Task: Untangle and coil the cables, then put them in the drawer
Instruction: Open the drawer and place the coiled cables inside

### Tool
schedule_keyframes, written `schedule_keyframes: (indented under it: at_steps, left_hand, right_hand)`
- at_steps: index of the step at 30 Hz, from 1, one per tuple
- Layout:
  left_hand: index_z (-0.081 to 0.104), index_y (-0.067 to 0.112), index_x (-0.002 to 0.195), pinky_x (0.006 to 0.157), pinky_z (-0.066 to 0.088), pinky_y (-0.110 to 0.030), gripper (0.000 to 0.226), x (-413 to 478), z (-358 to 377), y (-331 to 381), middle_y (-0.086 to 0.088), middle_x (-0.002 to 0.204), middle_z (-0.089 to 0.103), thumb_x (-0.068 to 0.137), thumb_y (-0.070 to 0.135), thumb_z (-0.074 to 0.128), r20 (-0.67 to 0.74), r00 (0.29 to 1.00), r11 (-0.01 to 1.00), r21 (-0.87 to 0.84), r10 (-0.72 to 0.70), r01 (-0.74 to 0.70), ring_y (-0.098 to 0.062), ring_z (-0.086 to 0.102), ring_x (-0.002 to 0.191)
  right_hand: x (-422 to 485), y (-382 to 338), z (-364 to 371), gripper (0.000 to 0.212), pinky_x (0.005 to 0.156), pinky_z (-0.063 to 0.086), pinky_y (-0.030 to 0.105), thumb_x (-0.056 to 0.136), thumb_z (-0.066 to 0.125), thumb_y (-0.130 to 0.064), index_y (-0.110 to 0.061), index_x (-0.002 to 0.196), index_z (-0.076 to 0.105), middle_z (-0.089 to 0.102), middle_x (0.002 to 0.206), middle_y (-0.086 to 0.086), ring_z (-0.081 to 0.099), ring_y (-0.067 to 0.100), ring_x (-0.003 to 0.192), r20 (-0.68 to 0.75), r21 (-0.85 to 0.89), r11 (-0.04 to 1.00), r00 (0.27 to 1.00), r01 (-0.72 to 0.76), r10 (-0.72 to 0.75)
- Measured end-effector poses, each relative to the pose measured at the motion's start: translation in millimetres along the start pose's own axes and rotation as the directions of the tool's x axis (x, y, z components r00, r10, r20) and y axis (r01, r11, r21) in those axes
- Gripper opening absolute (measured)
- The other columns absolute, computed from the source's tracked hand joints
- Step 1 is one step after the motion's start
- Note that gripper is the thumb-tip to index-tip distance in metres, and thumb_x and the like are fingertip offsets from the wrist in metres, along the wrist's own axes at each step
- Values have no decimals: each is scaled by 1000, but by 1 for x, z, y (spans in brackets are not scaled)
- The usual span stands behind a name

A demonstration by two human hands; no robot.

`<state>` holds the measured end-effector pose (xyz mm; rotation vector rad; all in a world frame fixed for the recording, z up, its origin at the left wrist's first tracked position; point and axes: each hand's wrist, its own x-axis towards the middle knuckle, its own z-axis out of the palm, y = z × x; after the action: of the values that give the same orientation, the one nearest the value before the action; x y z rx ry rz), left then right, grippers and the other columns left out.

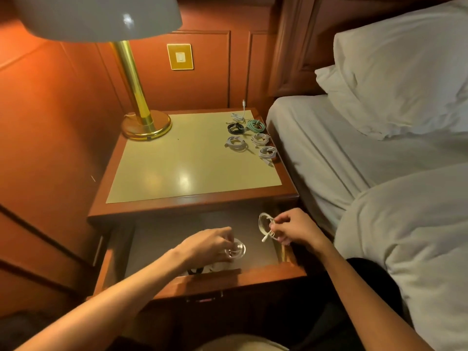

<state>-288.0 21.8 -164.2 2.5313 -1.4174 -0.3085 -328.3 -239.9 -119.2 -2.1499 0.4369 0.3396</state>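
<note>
L hand (210, 243) is reaching into the open drawer (157, 239) at lower centre of frame, fingers curling down over a white coil (238, 250) lying on the drawer floor. The fingertips are mostly hiding behind the knuckles, so the exact grip is hard to read, but it's looking like a hold. R hand (296, 230) is pinching a looped white cable (264, 222) btwn thumb and fingers. It's hanging over the drawer's right side near the wall, w/ one plug end dangling down.

A dark item (195, 271) is lying at the drawer's front edge, half covered by the L forearm and the drawer front; can't tell what it is.

On the nightstand top (177, 160), six more coils are sitting in the upper right corner, near the bed (329, 148):
- a loose white one (238, 116) w/ its plug sticking up
- a black coil (235, 127)
- a green coil (256, 125)
- three pale coils (236, 143) in front of those; connectors too small to make out

A brass lamp (141, 117) is standing at the top's back left, its shade getting cut off by the frame's upper edge.
</note>
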Motion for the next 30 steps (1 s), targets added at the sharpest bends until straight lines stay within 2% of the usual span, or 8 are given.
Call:
schedule_keyframes:
  at_steps: [7, 10, 14, 18, 22, 24, 27, 30]
  left_hand:
    - [72, 12, 99, 60, 40, -27, 12, 29, 19, 7, 0, 100, 54, 89, 18, 68, 232, 969, 988, 108, 81, -108, -19, 62, 84]
    - [66, 9, 93, 55, 34, -28, 7, 30, 26, 5, 5, 88, 44, 92, 10, 60, 284, 956, 975, 185, 67, -123, -21, 63, 81]
    - [66, 5, 90, 60, 45, -34, 13, 24, 29, 1, -3, 97, 55, 92, 5, 53, 299, 951, 973, 184, 82, -142, -23, 62, 84]
    - [70, 6, 98, 74, 55, -37, 20, 21, 27, -4, -5, 104, 63, 89, -2, 55, 284, 955, 986, 115, 82, -119, -25, 64, 92]
    - [71, 19, 115, 79, 58, -38, 47, 20, 31, -16, 0, 113, 70, 80, -6, 53, 289, 957, 999, 5, 33, -36, -20, 67, 98]
    - [72, 22, 113, 84, 57, -33, 45, 20, 27, -15, 3, 115, 70, 80, -3, 56, 262, 965, 999, -34, 34, -26, -16, 66, 102]
    - [76, 24, 102, 79, 53, -19, 24, 20, -1, -9, 8, 102, 73, 85, 12, 64, 121, 991, 992, -120, 54, -40, -4, 66, 89]
    - [76, 31, 96, 66, 41, -5, 16, 31, -44, -20, 18, 84, 69, 85, 25, 67, -88, 995, 982, -185, -56, 39, 6, 59, 72]
  right_hand:
    - [21, -18, 37, 21, 64, 64, 40, 84, 54, -1, 2, 89, 74, 73, 77, 19, 75, 32, 70, 239, -530, 847, 964, 32, 114]
    - [25, -29, 51, 18, 71, 63, 41, 90, 56, -1, 5, 99, 70, 70, 84, 20, 75, 34, 75, 319, -600, 798, 932, 55, 175]
    - [29, -28, 61, 17, 78, 62, 45, 96, 52, -3, 4, 109, 60, 71, 102, 23, 76, 31, 79, 335, -692, 721, 902, 41, 271]
    - [29, -29, 66, 15, 65, 58, 33, 91, 49, 9, 2, 93, 62, 70, 96, 18, 72, 30, 84, 301, -765, 641, 913, 60, 274]
    - [27, -24, 73, 16, 72, 48, 30, 90, 52, 10, 0, 95, 63, 62, 91, 13, 67, 30, 99, 278, -833, 540, 936, 122, 218]
    - [23, -25, 73, 18, 76, 50, 32, 92, 49, 8, -1, 97, 63, 64, 108, 17, 66, 33, 107, 261, -830, 544, 948, 124, 181]
    - [21, -30, 61, 17, 74, 53, 31, 90, 50, 9, -3, 79, 55, 59, 98, 15, 68, 33, 94, 280, -797, 581, 953, 163, 116]
    - [31, -46, 23, 13, 70, 62, 36, 90, 62, 1, -3, 96, 72, 73, 95, 17, 74, 30, 75, 353, -623, 761, 933, 183, 65]
